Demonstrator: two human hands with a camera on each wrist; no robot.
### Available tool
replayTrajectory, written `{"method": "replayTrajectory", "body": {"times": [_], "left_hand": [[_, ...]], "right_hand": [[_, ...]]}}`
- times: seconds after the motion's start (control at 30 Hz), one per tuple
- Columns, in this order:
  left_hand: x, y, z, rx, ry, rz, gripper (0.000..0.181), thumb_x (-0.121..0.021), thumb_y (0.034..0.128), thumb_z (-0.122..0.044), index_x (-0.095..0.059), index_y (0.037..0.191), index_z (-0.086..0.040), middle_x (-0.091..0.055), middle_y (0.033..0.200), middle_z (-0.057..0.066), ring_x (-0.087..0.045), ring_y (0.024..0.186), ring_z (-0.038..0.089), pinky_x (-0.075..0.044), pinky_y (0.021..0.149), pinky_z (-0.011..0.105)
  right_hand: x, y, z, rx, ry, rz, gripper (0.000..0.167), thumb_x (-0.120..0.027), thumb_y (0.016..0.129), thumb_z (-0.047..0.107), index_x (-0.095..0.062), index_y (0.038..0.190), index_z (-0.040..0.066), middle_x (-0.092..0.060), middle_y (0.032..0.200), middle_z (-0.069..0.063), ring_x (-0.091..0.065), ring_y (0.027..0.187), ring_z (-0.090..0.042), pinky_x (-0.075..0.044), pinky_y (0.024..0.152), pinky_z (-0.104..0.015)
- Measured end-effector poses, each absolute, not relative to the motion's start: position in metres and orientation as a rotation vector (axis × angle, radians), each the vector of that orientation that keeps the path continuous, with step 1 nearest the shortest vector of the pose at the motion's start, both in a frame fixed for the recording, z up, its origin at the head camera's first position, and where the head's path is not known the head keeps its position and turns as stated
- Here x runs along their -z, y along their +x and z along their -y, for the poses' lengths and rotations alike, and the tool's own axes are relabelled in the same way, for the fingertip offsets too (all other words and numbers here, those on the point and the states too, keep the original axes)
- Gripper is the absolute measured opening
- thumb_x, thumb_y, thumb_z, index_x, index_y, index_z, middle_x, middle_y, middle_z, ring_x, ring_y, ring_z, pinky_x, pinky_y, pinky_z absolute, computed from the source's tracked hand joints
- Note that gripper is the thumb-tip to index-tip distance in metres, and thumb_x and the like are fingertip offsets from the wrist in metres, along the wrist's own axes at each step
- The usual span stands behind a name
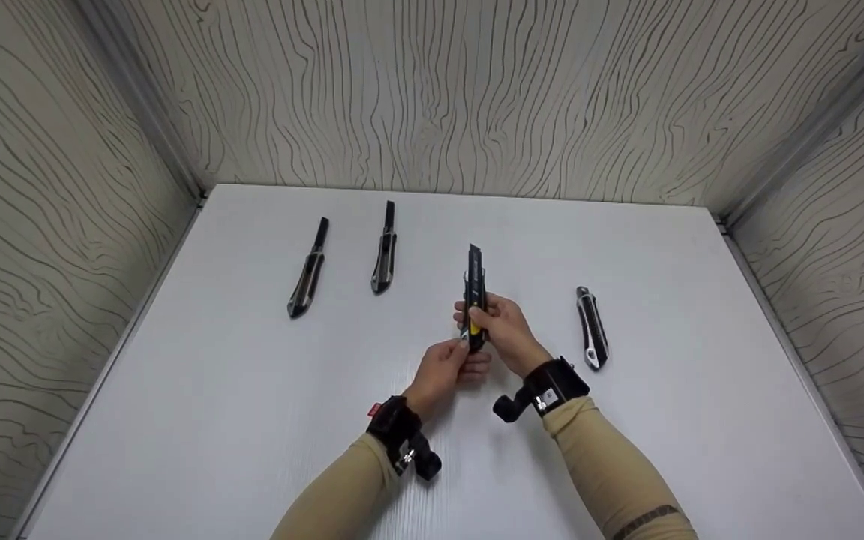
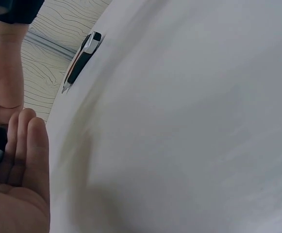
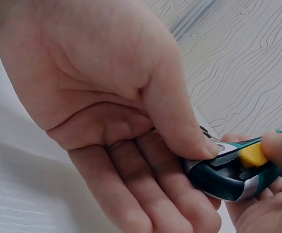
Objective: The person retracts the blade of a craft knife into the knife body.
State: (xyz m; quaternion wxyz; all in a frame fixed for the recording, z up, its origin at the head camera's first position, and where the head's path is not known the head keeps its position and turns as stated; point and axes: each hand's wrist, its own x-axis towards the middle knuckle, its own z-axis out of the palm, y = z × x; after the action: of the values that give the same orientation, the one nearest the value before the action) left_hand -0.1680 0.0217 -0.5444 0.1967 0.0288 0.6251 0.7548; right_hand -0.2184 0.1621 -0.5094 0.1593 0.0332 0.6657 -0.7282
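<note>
The right grip (image 1: pixel 511 330) is closed round the utility knife (image 1: pixel 475 285), thumb on its yellow slider (image 3: pixel 252 156), and the left grip (image 1: pixel 439 371) pinches the knife's rounded butt between thumb and finger, its other fingers loosely bent. The utility knife thus sits between the two grips, pointing away from them, its narrow dark end finishing in a slanted tip ahead of the right thumb. Its casing is smooth, black with green and silvery trim, and curves at the butt. A slim knife (image 1: pixel 383 262) lies ahead and to the left of the grips, a second knife (image 1: pixel 307 281) farther left, both with narrow dark blades pointing away; a stubbier knife (image 1: pixel 592 330) rests to the right of the right grip, the nearest thing on that side. The surface (image 1: pixel 214 390) is white and smooth, with wide room to the left of the grips. Its far edge runs well ahead of them, before a wall (image 1: pixel 424 97) patterned in wavy wood-grain lines; the side edges lie well apart from both grips
</note>
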Motion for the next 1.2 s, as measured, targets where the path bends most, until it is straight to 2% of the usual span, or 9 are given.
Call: {"method": "replayTrajectory", "body": {"times": [0.33,0.6,0.9,1.2], "left_hand": [[0.5445,-0.1665,-0.0231,-2.144,0.047,-1.718,0.04,-0.039,0.106,-0.019,-0.054,0.127,0.011,-0.071,0.108,0.019,-0.071,0.087,0.014,-0.059,0.087,0.037],[0.544,-0.1643,-0.0235,-2.179,0.043,-1.692,0.039,-0.039,0.1064,-0.022,-0.056,0.127,0.007,-0.07,0.113,0.021,-0.072,0.096,0.02,-0.058,0.089,0.034],[0.5467,-0.1632,-0.0237,-2.153,0.051,-1.745,0.037,-0.038,0.1067,-0.02,-0.056,0.128,0.004,-0.071,0.113,0.017,-0.072,0.097,0.018,-0.058,0.089,0.031],[0.5429,-0.1625,-0.0281,-2.172,0.026,-1.771,0.038,-0.039,0.1063,-0.021,-0.06,0.122,0.006,-0.072,0.107,0.016,-0.072,0.09,0.015,-0.059,0.085,0.031]], "right_hand": [[0.5083,-0.2202,-0.1625,2.062,0.09,-1.885,0.042,-0.046,0.102,0.007,-0.04,0.14,-0.009,-0.054,0.136,-0.027,-0.065,0.112,-0.019,-0.051,0.1,-0.029],[0.5061,-0.2209,-0.1644,2.024,0.09,-1.88,0.044,-0.048,0.103,0.014,-0.04,0.141,-0.006,-0.054,0.138,-0.025,-0.064,0.113,-0.018,-0.05,0.102,-0.031],[0.5077,-0.2188,-0.1647,2.001,0.164,-1.921,0.04,-0.053,0.101,0.022,-0.052,0.132,-0.003,-0.065,0.125,-0.018,-0.066,0.105,-0.017,-0.052,0.096,-0.031],[0.5079,-0.2169,-0.1599,2.101,0.178,-1.89,0.042,-0.051,0.102,0.018,-0.048,0.133,-0.009,-0.063,0.125,-0.023,-0.068,0.104,-0.018,-0.053,0.096,-0.027]]}}
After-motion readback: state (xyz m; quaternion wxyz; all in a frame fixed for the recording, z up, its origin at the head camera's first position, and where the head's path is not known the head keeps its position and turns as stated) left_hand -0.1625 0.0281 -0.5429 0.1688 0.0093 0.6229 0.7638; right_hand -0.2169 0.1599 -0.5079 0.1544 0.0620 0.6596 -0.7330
